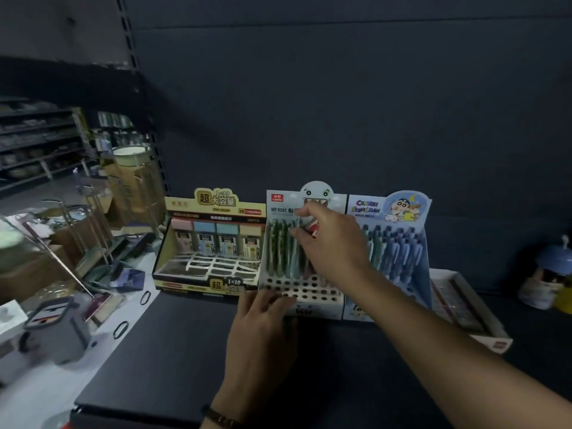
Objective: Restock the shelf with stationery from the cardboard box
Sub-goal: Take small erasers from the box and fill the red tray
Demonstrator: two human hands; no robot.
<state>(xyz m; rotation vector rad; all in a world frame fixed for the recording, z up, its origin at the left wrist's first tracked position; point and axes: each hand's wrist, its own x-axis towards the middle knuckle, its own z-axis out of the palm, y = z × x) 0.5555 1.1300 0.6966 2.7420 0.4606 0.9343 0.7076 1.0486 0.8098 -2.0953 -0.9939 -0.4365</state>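
The right hand (331, 246) hides much of the ghost-topped pen display (278, 209); whether its grip holds anything cannot be told. Left of the display, the floor clutter (62, 243) is blurred. Far right of it, a blue-lidded jar (554, 267) is cut off by the frame edge.

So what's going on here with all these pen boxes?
A person is stocking a dark shelf. Their right hand reaches into the middle pen display box and appears to pinch a pen among those standing in its back rows; the front holes are empty. Their left hand rests flat on that box's front edge. A yellow refill box stands to its left, a blue pen display to its right.
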